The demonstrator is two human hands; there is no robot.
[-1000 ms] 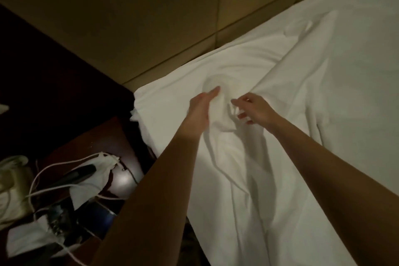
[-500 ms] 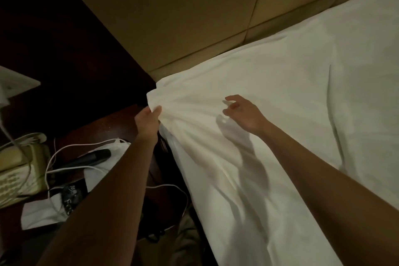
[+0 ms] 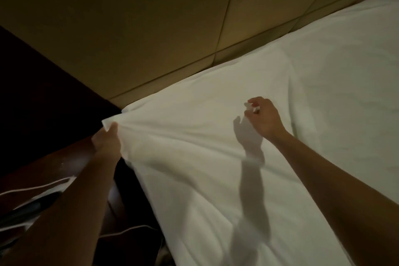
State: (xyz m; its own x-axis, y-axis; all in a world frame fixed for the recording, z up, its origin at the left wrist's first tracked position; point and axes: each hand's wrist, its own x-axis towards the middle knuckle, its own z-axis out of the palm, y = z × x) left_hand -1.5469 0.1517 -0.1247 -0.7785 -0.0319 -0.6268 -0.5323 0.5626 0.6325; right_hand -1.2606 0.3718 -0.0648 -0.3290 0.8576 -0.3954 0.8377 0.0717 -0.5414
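Note:
A white bed sheet [image 3: 216,157] covers the mattress and stretches taut toward its near-left corner. My left hand [image 3: 106,141] grips that corner, bunched between thumb and fingers, and holds it out past the bed's edge above the nightstand. My right hand [image 3: 262,117] hovers over the sheet's middle with fingers loosely curled. It holds nothing that I can make out. Its shadow falls on the sheet below and to its left, apart from the hand.
A padded tan headboard [image 3: 151,28] runs along the far side of the bed. At lower left is a dark wooden nightstand [image 3: 54,164] with white cables [image 3: 36,187] and a dark object on it. A dark gap separates nightstand and bed.
My left hand let go of the fabric near the middle, took hold of the sheet's corner and pulled it left, flattening the wrinkles. My right hand released the sheet and rose above it.

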